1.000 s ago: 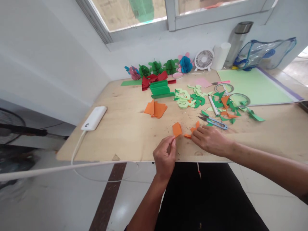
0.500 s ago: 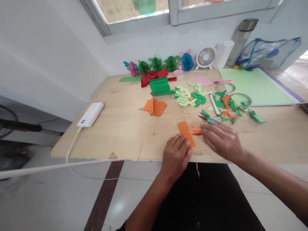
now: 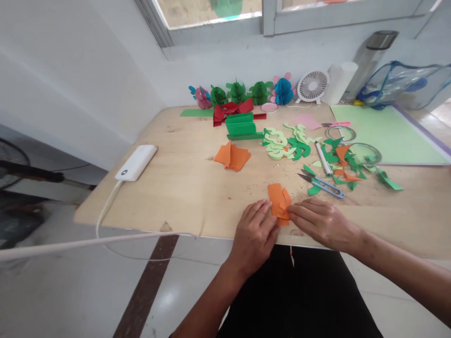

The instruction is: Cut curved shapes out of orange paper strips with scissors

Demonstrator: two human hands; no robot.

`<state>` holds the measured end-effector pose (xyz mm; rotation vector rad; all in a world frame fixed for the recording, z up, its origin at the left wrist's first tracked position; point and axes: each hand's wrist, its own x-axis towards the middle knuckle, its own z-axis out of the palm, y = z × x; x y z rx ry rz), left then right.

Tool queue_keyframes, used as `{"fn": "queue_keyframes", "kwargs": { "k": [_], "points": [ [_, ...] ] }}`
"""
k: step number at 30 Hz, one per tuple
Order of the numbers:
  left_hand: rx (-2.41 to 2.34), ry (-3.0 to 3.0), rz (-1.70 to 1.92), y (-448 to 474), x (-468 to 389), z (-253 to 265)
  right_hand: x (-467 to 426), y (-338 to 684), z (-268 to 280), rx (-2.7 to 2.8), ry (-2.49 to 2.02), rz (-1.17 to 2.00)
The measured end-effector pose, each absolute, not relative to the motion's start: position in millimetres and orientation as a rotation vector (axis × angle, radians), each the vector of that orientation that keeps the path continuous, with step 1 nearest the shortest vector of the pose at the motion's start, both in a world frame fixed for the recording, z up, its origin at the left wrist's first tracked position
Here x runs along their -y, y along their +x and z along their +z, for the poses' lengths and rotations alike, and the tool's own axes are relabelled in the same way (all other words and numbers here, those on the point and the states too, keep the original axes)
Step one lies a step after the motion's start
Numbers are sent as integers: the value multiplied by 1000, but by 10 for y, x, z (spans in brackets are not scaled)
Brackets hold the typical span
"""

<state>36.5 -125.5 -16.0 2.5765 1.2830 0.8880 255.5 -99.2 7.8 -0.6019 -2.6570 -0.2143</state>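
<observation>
An orange paper strip (image 3: 275,191) lies near the table's front edge. My left hand (image 3: 255,230) holds it at its left side and lower end, with the fingers bent and the thumb on the paper. On top of the strip rests a small curved orange paper cut-out (image 3: 285,199). Its right side is pinched between the fingertips of my right hand (image 3: 322,223). Thread snips (image 3: 326,185) with a light blue handle lie just beyond the right hand, partly over a green paper scrap (image 3: 313,191).
Folded orange paper (image 3: 233,157), green folded paper (image 3: 241,126) and red paper (image 3: 232,110) lie further back. Light green cut-outs (image 3: 276,141), a white pen (image 3: 323,158) and tape rolls (image 3: 366,154) are to the right. A small fan (image 3: 313,87) stands by the wall. A white power bank (image 3: 136,162) sits left.
My right hand has brought the orange cut-out left onto the strip. The strip now lies more upright in view. The snips are uncovered, and the view has shifted slightly.
</observation>
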Motion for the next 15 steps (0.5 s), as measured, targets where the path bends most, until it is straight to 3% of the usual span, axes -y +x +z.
{"fn": "queue_keyframes", "kwargs": {
  "k": [11, 15],
  "points": [
    [-1248, 2549, 920, 329, 1222, -169, 893, 2550, 74, 2675, -515, -201],
    [-1245, 2528, 915, 324, 1225, -172, 878, 2521, 115, 2390, -849, -109]
  ]
}}
